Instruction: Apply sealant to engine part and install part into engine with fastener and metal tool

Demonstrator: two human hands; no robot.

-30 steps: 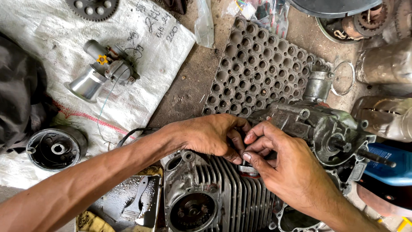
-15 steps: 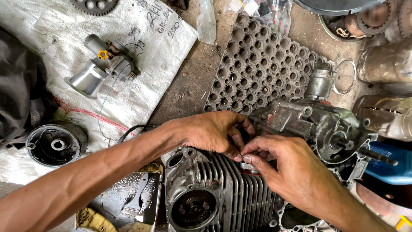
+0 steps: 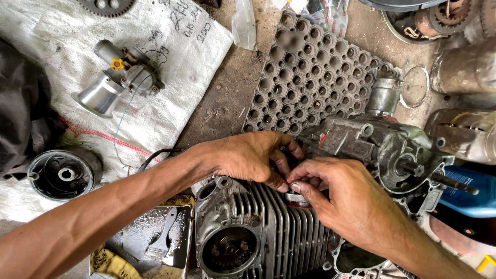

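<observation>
Pinched narrow between thumb and forefinger of the right hand [image 3: 351, 206]: a small round part [image 3: 295, 198] with a reddish rim, seated on top of the finned cylinder [image 3: 279, 232], right where the fins meet the grey engine case [image 3: 382, 150] at the near edge of the perforated rubber mat [image 3: 310, 67]. Closing in from the other side, the left hand [image 3: 248, 155], fingers curled, thumb tip just beside the part; cannot tell whether it truly grips or only steadies. Probably best here: hold the part square to the cylinder top, not tilted, and let 1 hand guide while the other braces against the fins. Press evenly with both thumbs rather than from 1 side, judging by how tight the spot looks. Mind the oily surfaces, likely slippery, so use fingertip pads, not nails. Avoid knocking the case's protruding shaft [image 3: 454, 183] with the right wrist. Lying well apart on the white sack [image 3: 170, 108] toward its far edge, a carburettor [image 3: 124, 75]; near the sack's near-left corner, a round black housing [image 3: 64, 173]; just left of the cylinder, a metal tray [image 3: 139, 232] with a scraper, close enough to catch anything dropped.
</observation>
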